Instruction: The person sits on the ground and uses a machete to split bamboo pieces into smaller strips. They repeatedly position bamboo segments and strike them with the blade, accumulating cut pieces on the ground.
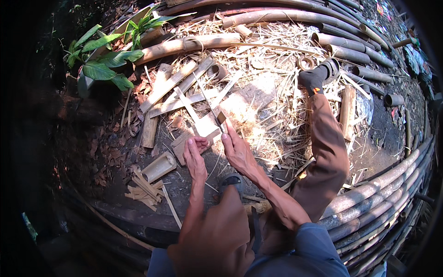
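Currently, my right grip (240, 153) is closed on a long thin blade (205, 95) by the pale board (206, 124), my left grip (195, 156) half-curled and seemingly empty; I judge work partway, split strips (145, 191) lying at left, bamboo poles (354, 201) at right unsplit.

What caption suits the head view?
Right hand gripping a slender, blade-like tool, left hand nearby, among bamboo pieces and shavings.

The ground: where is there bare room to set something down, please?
Mostly bare: the dark soil on the right, between the bamboo log and the lower-right poles. Crowded: shavings left of the right foot, strips beyond the left hand.
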`<state>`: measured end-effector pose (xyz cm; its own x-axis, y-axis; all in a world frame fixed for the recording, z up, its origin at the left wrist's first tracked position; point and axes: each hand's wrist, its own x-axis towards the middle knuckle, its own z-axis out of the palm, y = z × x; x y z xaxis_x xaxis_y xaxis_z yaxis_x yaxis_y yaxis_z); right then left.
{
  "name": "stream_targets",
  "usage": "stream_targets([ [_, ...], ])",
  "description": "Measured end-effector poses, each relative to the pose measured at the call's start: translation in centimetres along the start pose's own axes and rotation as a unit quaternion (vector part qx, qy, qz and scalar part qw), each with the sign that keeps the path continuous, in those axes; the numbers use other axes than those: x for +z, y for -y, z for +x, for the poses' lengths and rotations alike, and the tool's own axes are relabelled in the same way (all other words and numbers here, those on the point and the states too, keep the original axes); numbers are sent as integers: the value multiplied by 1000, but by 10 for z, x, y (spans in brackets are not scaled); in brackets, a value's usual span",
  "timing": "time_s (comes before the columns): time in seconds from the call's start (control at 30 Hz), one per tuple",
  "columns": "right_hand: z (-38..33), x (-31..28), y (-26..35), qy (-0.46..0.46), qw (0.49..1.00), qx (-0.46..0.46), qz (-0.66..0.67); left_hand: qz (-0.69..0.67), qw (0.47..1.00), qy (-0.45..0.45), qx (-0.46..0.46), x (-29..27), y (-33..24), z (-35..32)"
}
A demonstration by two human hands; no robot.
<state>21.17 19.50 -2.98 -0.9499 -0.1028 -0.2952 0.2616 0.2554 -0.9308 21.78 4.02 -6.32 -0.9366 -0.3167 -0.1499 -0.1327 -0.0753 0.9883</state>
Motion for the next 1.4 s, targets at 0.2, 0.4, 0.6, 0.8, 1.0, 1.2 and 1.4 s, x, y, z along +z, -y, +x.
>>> stream_targets([
  [0.2,11,19,-82,-49,998,-22,-37,44,995,54,-70,9,-22,7],
  [0.4,7,26,-63,-18,997,9,-79,310,945,97,42,17,-18,17],
  [0.6,-7,24,-82,-71,991,18,-111,286,954,93,-2,29,-33,15],
  [0.8,-11,26,-53,53,994,74,58,335,938,78,42,16,-30,12],
  [1.0,4,37,-148,-126,990,-16,-66,261,963,67,19,38,-24,11],
  [1.2,6,20,-106,13,997,51,62,301,946,60,106,24,-10,15],
  [1.4,-10,37,-147,-117,991,-20,-60,280,957,31,62,29,-24,24],
])
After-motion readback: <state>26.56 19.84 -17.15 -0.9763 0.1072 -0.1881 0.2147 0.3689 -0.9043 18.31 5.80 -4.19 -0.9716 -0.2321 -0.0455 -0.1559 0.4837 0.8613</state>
